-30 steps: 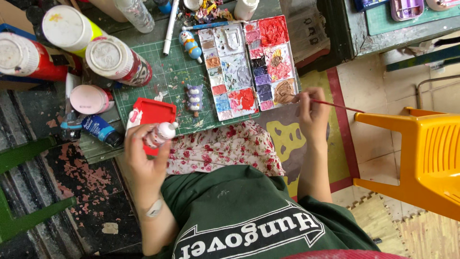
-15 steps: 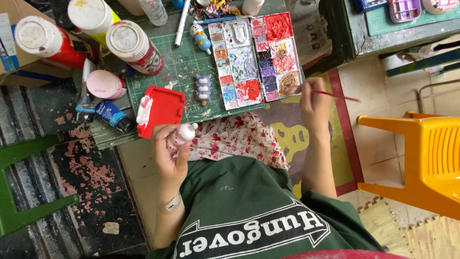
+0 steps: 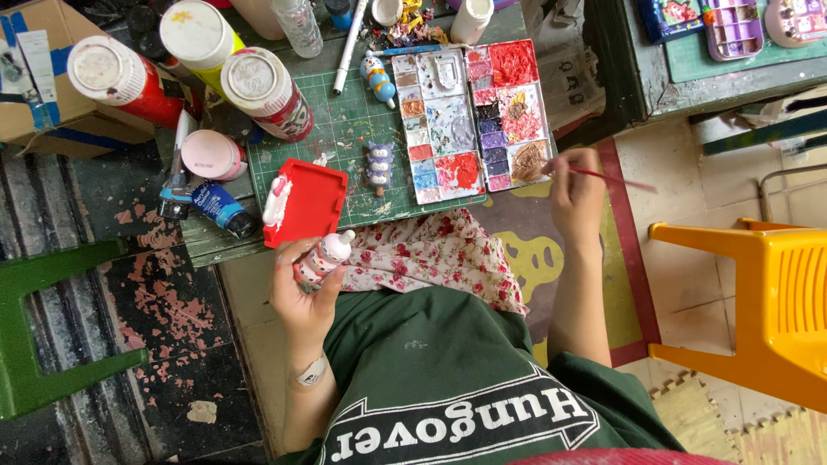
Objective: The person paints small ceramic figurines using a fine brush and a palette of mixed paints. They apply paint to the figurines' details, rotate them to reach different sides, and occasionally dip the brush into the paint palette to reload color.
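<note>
The left hand (image 3: pixel 301 288) is gripping a small white figurine (image 3: pixel 326 256) just below the red tray (image 3: pixel 310 205). The right hand (image 3: pixel 575 194) is pinching a thin paintbrush (image 3: pixel 603 177), its tip touching the paint palette (image 3: pixel 469 112), right of the tray. Paint bottles (image 3: pixel 263 90) are standing above-left on the green surface (image 3: pixel 340 120).

orange chair (image 3: pixel 767 319) cut off, brush tip (image 3: pixel 548 170) indistinct
</note>
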Motion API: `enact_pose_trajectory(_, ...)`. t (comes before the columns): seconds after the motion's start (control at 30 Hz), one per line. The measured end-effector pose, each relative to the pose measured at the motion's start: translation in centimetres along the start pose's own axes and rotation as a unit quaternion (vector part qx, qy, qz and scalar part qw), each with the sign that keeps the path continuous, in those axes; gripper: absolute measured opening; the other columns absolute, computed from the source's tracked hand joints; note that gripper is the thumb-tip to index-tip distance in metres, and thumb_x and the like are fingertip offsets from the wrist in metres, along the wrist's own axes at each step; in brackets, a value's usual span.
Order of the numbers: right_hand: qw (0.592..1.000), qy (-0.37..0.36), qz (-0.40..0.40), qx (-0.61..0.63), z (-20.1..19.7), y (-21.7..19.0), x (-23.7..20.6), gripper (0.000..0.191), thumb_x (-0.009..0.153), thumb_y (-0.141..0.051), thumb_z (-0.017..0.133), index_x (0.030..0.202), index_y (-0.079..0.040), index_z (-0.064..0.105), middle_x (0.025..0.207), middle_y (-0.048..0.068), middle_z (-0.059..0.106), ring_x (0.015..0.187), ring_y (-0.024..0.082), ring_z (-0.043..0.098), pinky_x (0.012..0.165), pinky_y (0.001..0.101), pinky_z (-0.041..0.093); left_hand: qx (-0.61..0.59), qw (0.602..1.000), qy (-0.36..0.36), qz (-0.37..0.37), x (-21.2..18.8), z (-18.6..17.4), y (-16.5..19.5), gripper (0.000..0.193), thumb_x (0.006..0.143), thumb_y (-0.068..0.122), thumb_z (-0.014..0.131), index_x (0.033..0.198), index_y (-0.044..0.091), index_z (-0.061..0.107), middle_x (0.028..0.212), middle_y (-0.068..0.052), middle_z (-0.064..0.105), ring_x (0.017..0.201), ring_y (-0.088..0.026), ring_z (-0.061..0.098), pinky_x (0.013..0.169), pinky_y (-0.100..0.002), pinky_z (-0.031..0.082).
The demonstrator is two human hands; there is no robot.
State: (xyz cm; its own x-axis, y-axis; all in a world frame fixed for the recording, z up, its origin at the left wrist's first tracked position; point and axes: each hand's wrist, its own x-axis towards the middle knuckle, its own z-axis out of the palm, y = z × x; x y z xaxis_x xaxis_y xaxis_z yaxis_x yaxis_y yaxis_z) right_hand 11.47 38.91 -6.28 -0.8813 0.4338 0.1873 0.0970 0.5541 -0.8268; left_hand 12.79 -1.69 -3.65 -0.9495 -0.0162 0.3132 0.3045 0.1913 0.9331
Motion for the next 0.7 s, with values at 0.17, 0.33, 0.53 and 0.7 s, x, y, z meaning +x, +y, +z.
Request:
enact_pose_trajectory(0.17, 0.999, -0.004, -0.002, -0.044, -0.2, -0.2, 0.4, 0.012, 0.112, -0.010, 0.058, 0.103, -0.002, 0.058, 0.078, 0.004, 0.068, 0.058, 0.005, 0.050, 0.053, 0.0249, 0.037, 0.023, 0.999, 0.017, 0.014, 0.4, -0.2, 0.2, 0.043, 0.092, 0.013, 0.083, 0.126, -0.001, 0.060, 0.117, -0.011, 0.063, 0.106, -0.019, 0.063, 0.098, -0.031, 0.052)
enact_pose_trajectory(0.33, 0.999, 0.025, -0.043, -0.011, -0.5, -0.1, 0.2, 0.010, 0.112, -0.008, 0.057, 0.105, -0.001, 0.059, 0.088, 0.005, 0.071, 0.062, 0.004, 0.052, 0.054, 0.0251, 0.037, 0.058, 0.998, 0.012, 0.032, 0.8, 0.1, 0.6, 0.042, 0.091, 0.011, 0.083, 0.124, -0.001, 0.061, 0.116, -0.012, 0.066, 0.107, -0.023, 0.064, 0.099, -0.034, 0.052)
enact_pose_trajectory(0.53, 1.000, 0.002, -0.003, 0.031, -0.6, -0.3, -0.2, 0.010, 0.113, -0.007, 0.056, 0.107, -0.001, 0.059, 0.084, 0.004, 0.067, 0.062, 0.003, 0.051, 0.056, 0.0217, 0.039, 0.073, 0.996, 0.009, 0.049, 0.8, -0.2, 1.0, 0.041, 0.090, 0.011, 0.084, 0.123, 0.000, 0.061, 0.116, -0.012, 0.067, 0.106, -0.024, 0.065, 0.098, -0.034, 0.052)
enact_pose_trajectory(0.7, 0.999, 0.010, -0.007, 0.035, -0.4, -0.3, -0.4, 0.008, 0.113, -0.006, 0.053, 0.110, 0.000, 0.058, 0.090, 0.005, 0.070, 0.063, 0.004, 0.049, 0.056, 0.0213, 0.038, 0.060, 0.998, 0.019, 0.024, 0.7, -0.4, 1.1, 0.042, 0.091, 0.011, 0.083, 0.124, -0.001, 0.061, 0.117, -0.012, 0.067, 0.105, -0.023, 0.066, 0.096, -0.033, 0.053)
